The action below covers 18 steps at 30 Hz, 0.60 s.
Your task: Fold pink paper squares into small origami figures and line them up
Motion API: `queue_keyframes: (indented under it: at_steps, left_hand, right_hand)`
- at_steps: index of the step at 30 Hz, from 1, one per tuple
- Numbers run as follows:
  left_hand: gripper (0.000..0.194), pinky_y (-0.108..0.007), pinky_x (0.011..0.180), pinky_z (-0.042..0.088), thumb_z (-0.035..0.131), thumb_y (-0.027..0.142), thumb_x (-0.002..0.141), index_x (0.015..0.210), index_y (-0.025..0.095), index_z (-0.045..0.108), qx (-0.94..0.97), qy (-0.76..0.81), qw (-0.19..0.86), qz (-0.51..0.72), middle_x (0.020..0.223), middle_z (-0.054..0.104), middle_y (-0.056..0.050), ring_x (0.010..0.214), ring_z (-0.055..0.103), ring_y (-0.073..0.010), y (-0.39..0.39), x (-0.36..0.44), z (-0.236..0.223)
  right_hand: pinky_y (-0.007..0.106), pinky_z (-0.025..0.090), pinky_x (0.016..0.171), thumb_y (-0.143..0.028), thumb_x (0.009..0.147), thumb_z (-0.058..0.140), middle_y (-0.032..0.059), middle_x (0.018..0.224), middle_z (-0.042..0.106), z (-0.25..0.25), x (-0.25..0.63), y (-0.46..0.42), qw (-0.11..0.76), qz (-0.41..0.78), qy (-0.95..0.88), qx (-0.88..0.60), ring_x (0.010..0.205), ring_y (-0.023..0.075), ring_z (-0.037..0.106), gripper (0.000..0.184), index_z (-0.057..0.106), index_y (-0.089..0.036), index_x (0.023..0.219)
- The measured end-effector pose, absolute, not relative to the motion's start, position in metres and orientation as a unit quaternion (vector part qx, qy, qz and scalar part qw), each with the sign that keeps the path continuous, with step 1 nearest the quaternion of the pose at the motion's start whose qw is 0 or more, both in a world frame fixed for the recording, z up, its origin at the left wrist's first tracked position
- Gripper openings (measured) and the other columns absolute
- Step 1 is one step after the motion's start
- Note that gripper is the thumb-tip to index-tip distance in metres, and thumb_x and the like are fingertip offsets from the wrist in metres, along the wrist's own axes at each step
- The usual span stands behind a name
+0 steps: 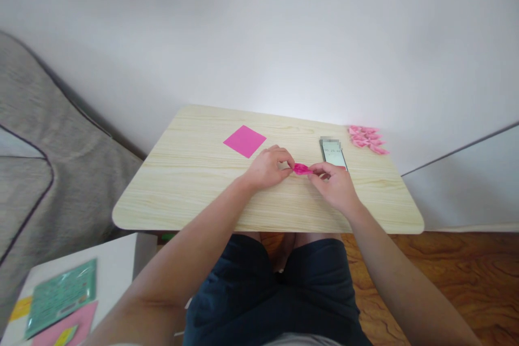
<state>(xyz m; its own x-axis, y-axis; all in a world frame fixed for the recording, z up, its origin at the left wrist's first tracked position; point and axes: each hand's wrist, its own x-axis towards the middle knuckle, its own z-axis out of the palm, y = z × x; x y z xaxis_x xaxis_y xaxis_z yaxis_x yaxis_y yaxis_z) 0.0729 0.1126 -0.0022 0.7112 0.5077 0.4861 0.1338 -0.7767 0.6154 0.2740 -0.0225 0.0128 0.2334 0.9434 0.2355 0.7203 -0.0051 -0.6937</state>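
Between my two hands is a small folded piece of bright pink paper [301, 168], held just above or on the table. My left hand [270, 167] pinches its left end between thumb and fingertips. At its right end my right hand [333, 184] grips it the same way. A flat magenta paper square [245, 141] lies beyond my left hand, turned like a diamond. Just past my right hand lies a phone [333, 152] with a lit screen, its lower end partly covered by the hand.
Several light pink folded paper pieces [367, 138] sit together at the back right of the wooden table [170, 194], which stands against a white wall. On a white surface [117, 265] at lower left lie a green packet [62, 294] and pink paper [87, 319]. Grey fabric [81, 173] covers something at left.
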Motion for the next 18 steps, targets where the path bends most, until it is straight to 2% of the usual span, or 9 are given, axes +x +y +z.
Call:
queue_keyframes:
  at_steps: [4,12,14,18]
  left_hand:
    - [0.010,-0.037,0.093,0.051,0.067,0.013,0.089,0.087,0.021,0.074,0.884,0.152,0.262,0.356,0.094,0.075,-0.003,0.096,0.066,-0.0203,0.109,0.076,0.000]
    - [0.013,-0.038,0.092,0.050,0.063,0.018,0.094,0.093,0.023,0.075,0.893,0.144,0.206,0.373,0.102,0.074,-0.004,0.100,0.065,-0.0209,0.097,0.079,0.006]
    - [0.016,-0.038,0.093,0.050,0.064,0.019,0.094,0.104,0.025,0.075,0.891,0.151,0.206,0.376,0.107,0.074,-0.005,0.102,0.065,-0.0219,0.095,0.078,0.008]
    - [0.041,-0.040,0.096,0.051,0.066,0.019,0.090,0.131,0.024,0.066,0.880,0.182,0.225,0.376,0.107,0.072,-0.005,0.103,0.065,-0.0232,0.094,0.076,0.011]
  right_hand:
    - [0.034,0.054,0.079,-0.033,0.088,0.066,0.0029,0.094,0.080,0.014,0.280,-0.020,0.400,0.196,-0.563,-0.696,0.082,0.0198,0.073,0.020,0.079,-0.024,0.100]
    - [0.030,0.047,0.064,-0.031,0.077,0.069,-0.0012,0.071,0.069,0.021,0.278,-0.001,0.417,0.160,-0.518,-0.729,0.066,0.0172,0.064,0.009,0.066,-0.023,0.081]
    - [0.029,0.047,0.061,-0.030,0.076,0.068,-0.0011,0.071,0.070,0.024,0.287,0.004,0.399,0.148,-0.507,-0.750,0.065,0.0168,0.064,0.009,0.065,-0.023,0.080]
    - [0.026,0.049,0.056,-0.029,0.073,0.068,0.0018,0.073,0.073,0.038,0.345,0.010,0.357,0.140,-0.452,-0.806,0.063,0.0164,0.067,0.012,0.067,-0.021,0.082]
